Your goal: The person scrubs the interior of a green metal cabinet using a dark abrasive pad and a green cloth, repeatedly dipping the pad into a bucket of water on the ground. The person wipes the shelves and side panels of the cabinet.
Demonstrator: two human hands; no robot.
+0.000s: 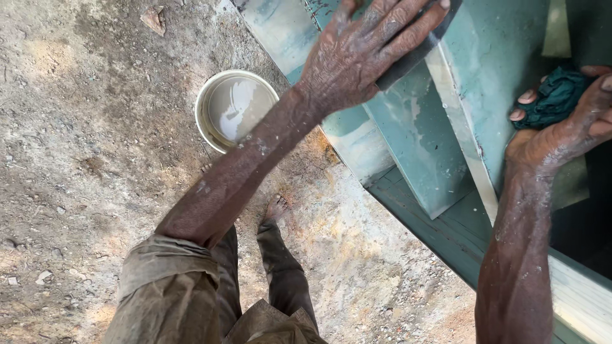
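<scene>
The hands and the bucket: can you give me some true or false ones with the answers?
1. The left hand presses a dark flat pad on the green panel. True.
2. The right hand holds a red cloth. False: the cloth is dark green.
3. The bucket stands on the bare ground. True.
4. The bucket is full of stones. False: it holds a cloudy, greyish liquid.
5. The person wears shoes. False: the one foot in view is bare.
</scene>
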